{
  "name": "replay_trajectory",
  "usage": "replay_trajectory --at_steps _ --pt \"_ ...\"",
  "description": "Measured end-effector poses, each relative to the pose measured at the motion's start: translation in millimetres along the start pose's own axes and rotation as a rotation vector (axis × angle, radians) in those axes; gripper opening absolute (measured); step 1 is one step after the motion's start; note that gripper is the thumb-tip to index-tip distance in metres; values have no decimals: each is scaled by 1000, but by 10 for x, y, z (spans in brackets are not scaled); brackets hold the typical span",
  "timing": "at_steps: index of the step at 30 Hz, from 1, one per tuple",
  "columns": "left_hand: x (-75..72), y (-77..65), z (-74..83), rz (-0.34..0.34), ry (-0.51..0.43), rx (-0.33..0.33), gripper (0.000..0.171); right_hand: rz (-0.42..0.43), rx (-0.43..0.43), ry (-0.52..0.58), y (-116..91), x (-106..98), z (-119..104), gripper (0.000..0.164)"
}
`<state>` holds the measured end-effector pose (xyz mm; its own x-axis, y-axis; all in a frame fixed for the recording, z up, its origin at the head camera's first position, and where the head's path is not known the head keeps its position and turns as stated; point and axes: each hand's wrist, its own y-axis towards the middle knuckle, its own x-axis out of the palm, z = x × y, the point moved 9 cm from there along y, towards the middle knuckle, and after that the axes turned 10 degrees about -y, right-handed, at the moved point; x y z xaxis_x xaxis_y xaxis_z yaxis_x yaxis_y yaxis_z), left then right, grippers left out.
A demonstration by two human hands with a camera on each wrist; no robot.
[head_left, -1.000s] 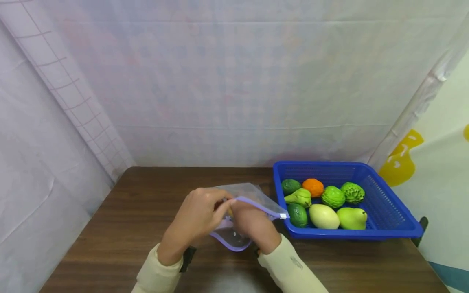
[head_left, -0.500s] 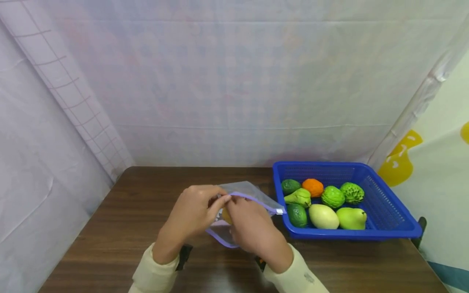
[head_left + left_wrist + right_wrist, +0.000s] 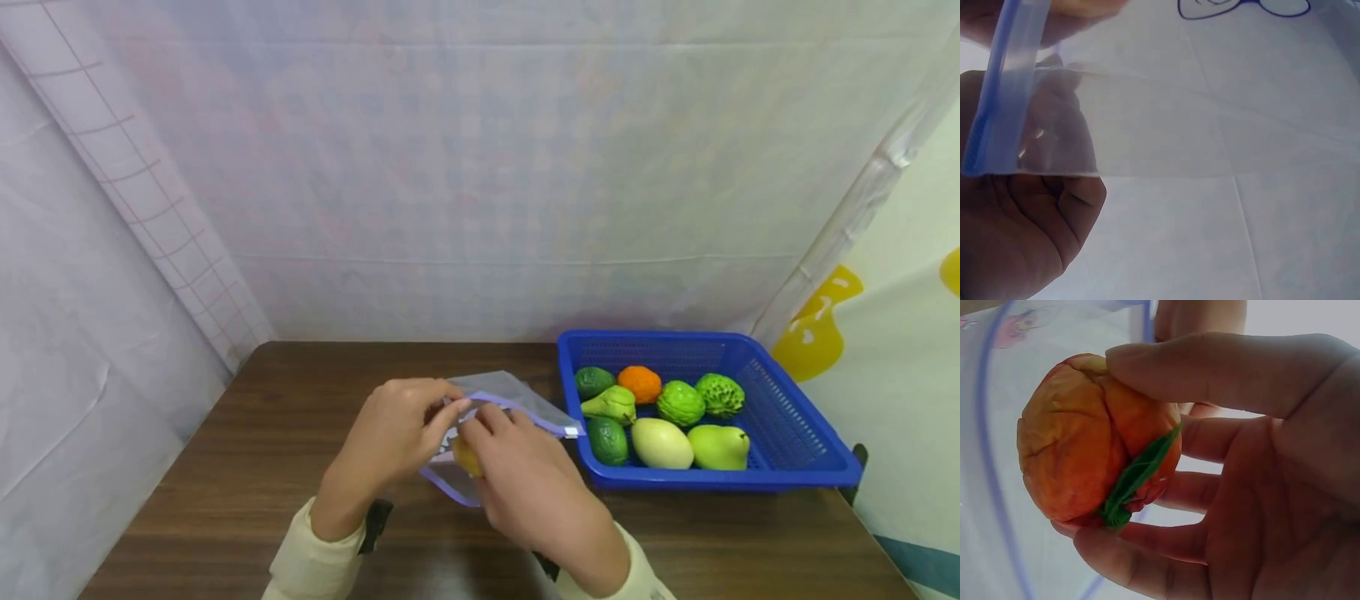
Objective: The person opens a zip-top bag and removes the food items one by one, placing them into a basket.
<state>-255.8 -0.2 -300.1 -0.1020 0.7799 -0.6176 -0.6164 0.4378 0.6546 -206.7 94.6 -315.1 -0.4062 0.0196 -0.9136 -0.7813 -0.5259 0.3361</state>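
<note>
My left hand (image 3: 401, 429) pinches the rim of a clear zip bag (image 3: 506, 387) with a purple-blue edge and a white slider (image 3: 572, 432). The bag's mouth gapes toward me. At that mouth my right hand (image 3: 536, 479) holds a peach (image 3: 1066, 444), creased, yellow-orange to red, with a green leaf. Thumb and curled fingers surround the fruit in the right wrist view. Only a yellowish part of the peach shows in the head view. Through the clear plastic in the left wrist view, part of a hand (image 3: 1029, 225) shows beside the blue zip strip (image 3: 991, 106).
A blue plastic basket (image 3: 720, 478) stands to the right on the brown wooden table (image 3: 225, 500). It contains avocados (image 3: 608, 442), an orange fruit (image 3: 640, 383), bumpy green fruits (image 3: 681, 403), a pale yellow fruit (image 3: 663, 443) and a green pear (image 3: 720, 447). Pale cloth hangs behind.
My right hand has drawn back toward me and slightly right, and more of the peach shows at the bag's mouth. The left hand keeps its pinch, and the bag has shifted slightly left.
</note>
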Motion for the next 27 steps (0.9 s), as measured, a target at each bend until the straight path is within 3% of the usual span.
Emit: replay_trajectory --at_steps 11,17,24,27 --pt "-14 -1 -12 2 4 2 12 53 -49 78 -193 -285 67 51" --pt "-22 4 -13 9 17 8 11 144 -22 123 -333 -491 193 50" --pt "-24 6 -19 9 38 -1 10 174 39 160 -368 -596 396 58" --pt "-21 3 -28 7 44 -10 9 245 45 198 -363 -658 484 60"
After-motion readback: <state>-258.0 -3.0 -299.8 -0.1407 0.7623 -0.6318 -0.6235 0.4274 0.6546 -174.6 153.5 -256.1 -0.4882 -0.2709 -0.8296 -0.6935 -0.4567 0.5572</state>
